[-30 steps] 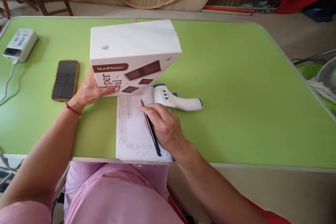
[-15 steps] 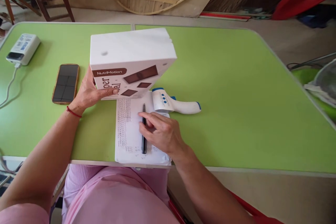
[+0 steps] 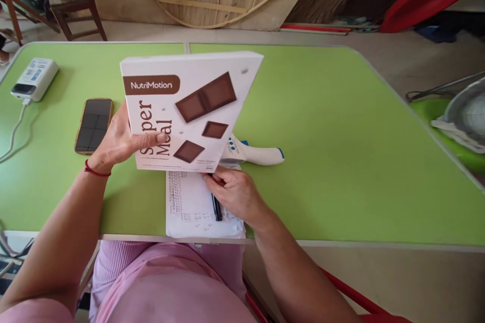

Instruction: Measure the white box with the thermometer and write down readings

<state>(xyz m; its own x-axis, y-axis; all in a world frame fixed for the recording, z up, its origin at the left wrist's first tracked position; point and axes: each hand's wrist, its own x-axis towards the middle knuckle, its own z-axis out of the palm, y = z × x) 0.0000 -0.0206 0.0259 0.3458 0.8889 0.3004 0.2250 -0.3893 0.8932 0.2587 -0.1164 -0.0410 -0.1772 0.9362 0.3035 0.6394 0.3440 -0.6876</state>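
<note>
My left hand [image 3: 121, 139] is wrapped round the left side of a white NutriMotion box [image 3: 200, 151], its thumb on the front and its other fingers behind. The box is tilted so that its front, printed with brown chocolate pieces, faces me. Just below its lower edge, my right hand [image 3: 237, 189] is closed with its fingers round the upper part of a black pen [image 3: 216, 207]; the pen's tip is hidden. Beneath them lies a sheet of paper [image 3: 182, 224] with handwritten marks. Behind the box and partly covered by it is a white and blue infrared thermometer [image 3: 263, 155].
A phone [image 3: 94, 126] in an orange-edged case lies on the green table [image 3: 341, 161], left of the box. Farther left, a white power bank [image 3: 35, 79] has a cable [image 3: 17, 128] plugged in. A wooden chair [image 3: 78, 5] stands beyond the table.
The box has tipped so its front shows more and its top less, and its lower edge has come nearer me. The pen has slanted, and my right fingers have closed round it.
</note>
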